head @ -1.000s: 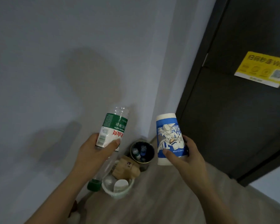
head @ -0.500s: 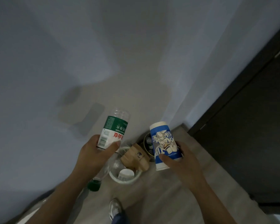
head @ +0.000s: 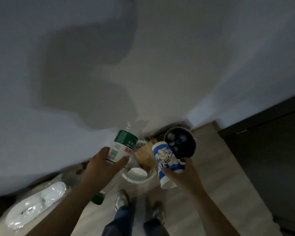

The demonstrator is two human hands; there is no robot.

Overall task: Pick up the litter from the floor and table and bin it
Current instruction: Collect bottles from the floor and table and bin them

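**Bins and litter in hand, head view.** Two bins are standing where the floor (head: 211, 167) meets the wall (head: 160, 65). A dark bin (head: 193, 143) is sitting in the corner with bottles inside. A white bin (head: 140, 181) is sitting just beside it, nearer the person, holding a brown paper bag (head: 143, 155).

The left hand (head: 100, 167) is gripping a plastic bottle (head: 122, 145), base up, over the white bin's left edge. The right hand (head: 184, 176) is gripping a blue paper cup (head: 165, 160), tilted, between the bins.

By this view, both pieces are collected and only the drop is remaining; other litter is not showing.

A dark door (head: 271, 159) is bordering the floor's right edge. A plastic-wrapped white object (head: 36, 203) is lying at the left edge. Nothing is covering either opening, though the bag is crowding the white bin.
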